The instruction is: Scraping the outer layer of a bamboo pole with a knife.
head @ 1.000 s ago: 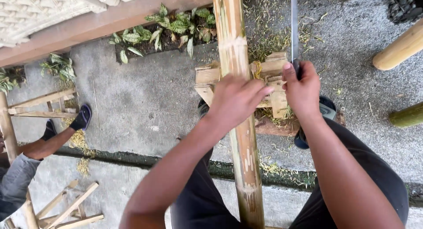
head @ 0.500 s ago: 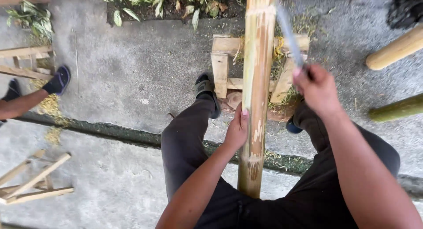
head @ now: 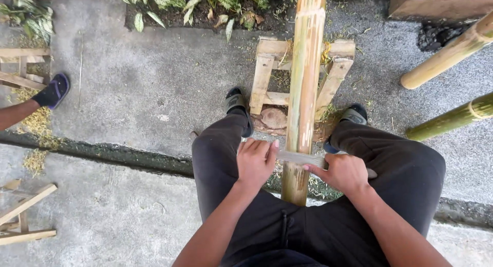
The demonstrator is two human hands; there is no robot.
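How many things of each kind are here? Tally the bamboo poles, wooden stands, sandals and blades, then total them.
Bamboo poles: 3
Wooden stands: 3
Sandals: 3
Blade: 1
Total: 10

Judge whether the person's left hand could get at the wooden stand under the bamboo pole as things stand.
Probably yes: the left hand rests on the blade across the bamboo pole, and the wooden stand lies ahead beyond the knee, nothing between.
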